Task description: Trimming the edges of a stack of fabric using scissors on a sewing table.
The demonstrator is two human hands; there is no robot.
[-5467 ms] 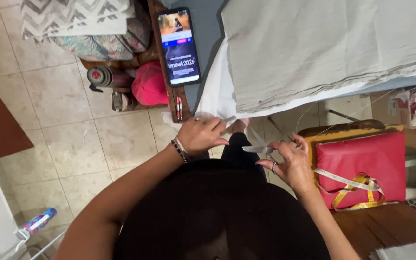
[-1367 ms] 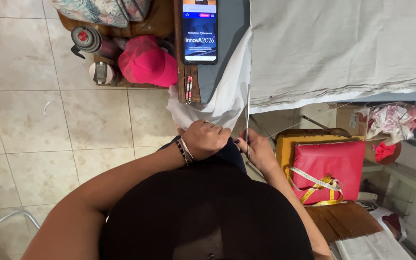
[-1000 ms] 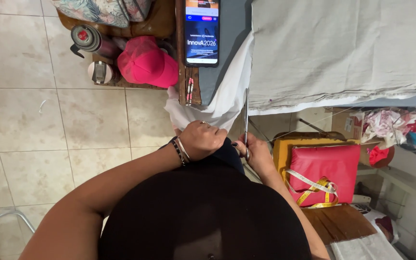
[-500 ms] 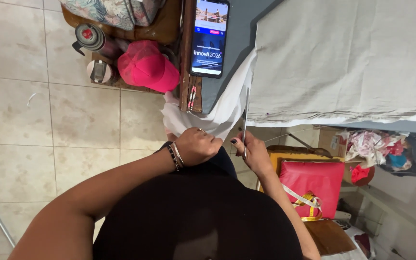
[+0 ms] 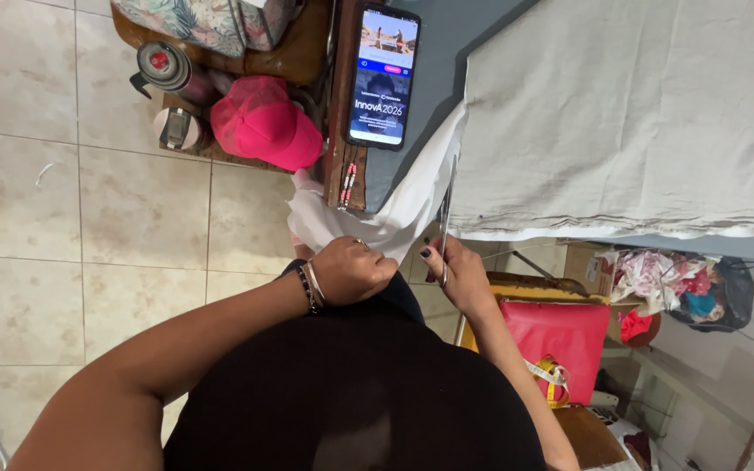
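Observation:
My left hand (image 5: 353, 269), with bracelets at the wrist, grips the hanging edge of a white fabric piece (image 5: 368, 216) that droops off the table edge. My right hand (image 5: 455, 270) holds metal scissors (image 5: 445, 214) whose blades point up along the white fabric toward the table. A large stack of folded beige cloth (image 5: 630, 122) lies on the grey table (image 5: 447, 35) just beyond the scissors.
A smartphone (image 5: 383, 77) with a lit screen lies on the table's left edge. A pink cap (image 5: 265, 126), a thermos (image 5: 163, 70) and a floral bag (image 5: 211, 22) sit on a low wooden stand. A red bag (image 5: 560, 344) with a measuring tape stands at right. Tiled floor (image 5: 63, 227) spreads left.
The view has shifted and tilted. My hands have moved up to the hanging white fabric, the left gripping it, the right bringing the scissors along its edge.

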